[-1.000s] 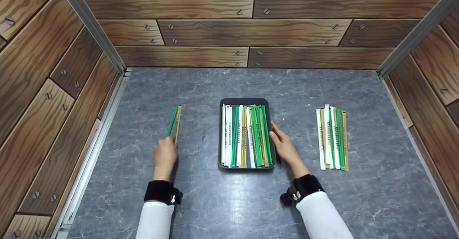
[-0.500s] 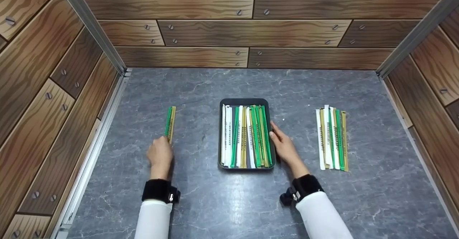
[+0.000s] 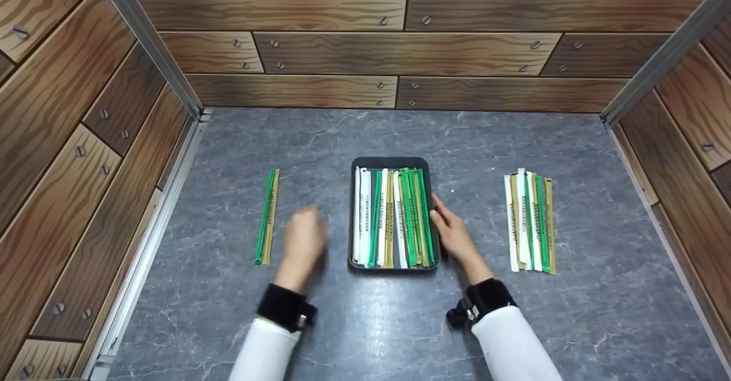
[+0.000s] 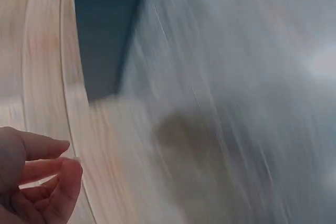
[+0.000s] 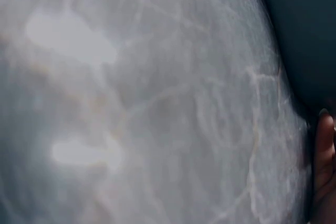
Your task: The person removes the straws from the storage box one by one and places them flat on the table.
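Observation:
In the head view a dark rectangular tray (image 3: pixel 388 163) holds several long, thin, paper-wrapped sticks in white, green and gold, lying side by side. My right hand (image 3: pixel 455 238) rests against the tray's right side, fingers along the wall. Its thumb (image 5: pixel 324 140) shows beside the dark wall in the right wrist view. Left of the tray, my left hand (image 3: pixel 304 235) is blurred and holds nothing. Its fingers (image 4: pixel 65 187) curl loosely near the thumb in the left wrist view. A green wrapped stick (image 3: pixel 264 218) and a gold wrapped stick (image 3: pixel 271 221) lie together to its left.
To the right lies a separate row of white, gold and green wrapped sticks (image 3: pixel 530 221). Everything sits on a grey marbled tabletop (image 3: pixel 365 335). Wood-patterned walls (image 3: pixel 331 52) with metal corner posts (image 3: pixel 151 44) enclose the back and sides.
My left hand has set the green and gold sticks down slightly further left, let go, and moved right toward the tray. The right hand and tray have stayed in place.

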Available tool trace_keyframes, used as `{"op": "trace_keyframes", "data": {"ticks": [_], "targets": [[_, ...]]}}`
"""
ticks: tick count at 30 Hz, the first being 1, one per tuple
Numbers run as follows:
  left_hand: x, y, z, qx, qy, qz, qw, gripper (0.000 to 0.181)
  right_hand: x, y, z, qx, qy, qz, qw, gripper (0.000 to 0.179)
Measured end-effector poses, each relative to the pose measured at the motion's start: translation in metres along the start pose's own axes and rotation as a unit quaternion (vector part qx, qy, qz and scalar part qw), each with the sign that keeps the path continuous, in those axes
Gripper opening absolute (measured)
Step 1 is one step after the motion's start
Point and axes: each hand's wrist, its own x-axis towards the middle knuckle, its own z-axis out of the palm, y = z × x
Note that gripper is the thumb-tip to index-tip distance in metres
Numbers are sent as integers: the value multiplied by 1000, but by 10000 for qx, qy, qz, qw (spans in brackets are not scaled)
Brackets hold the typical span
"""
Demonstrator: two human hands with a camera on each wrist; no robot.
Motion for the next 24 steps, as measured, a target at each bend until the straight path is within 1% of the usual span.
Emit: {"op": "trace_keyframes", "data": {"ticks": [3,5,7,10,13,16,18,22,24], "targets": [[-4,35,15,-243,-386,215,9987,25,1,0,0,40,26,-9,10000,51],[-8,55,25,-295,-694,295,9967,30,1,0,-1,20,-3,-19,10000,52],[-12,71,34,-145,-1005,272,9945,42,0,0,0,0,-35,-14,10000,52],[-18,85,45,339,-1415,189,9892,56,0,0,0,-35,-92,-26,9999,53],[-22,90,53,689,-1692,-11,9832,69,-1,1,0,-17,-56,-76,10000,52],[-23,91,58,734,-1819,-162,9804,72,-1,1,0,-5,9,-142,9999,51],[-23,89,61,698,-1761,-160,9818,69,-2,1,0,-6,33,-167,9999,51],[-20,84,68,776,-1398,178,9870,64,-2,1,0,-42,4,-146,9999,50],[-18,82,70,796,-1270,362,9880,63,-1,1,-1,-44,-14,-105,9999,51]]}}
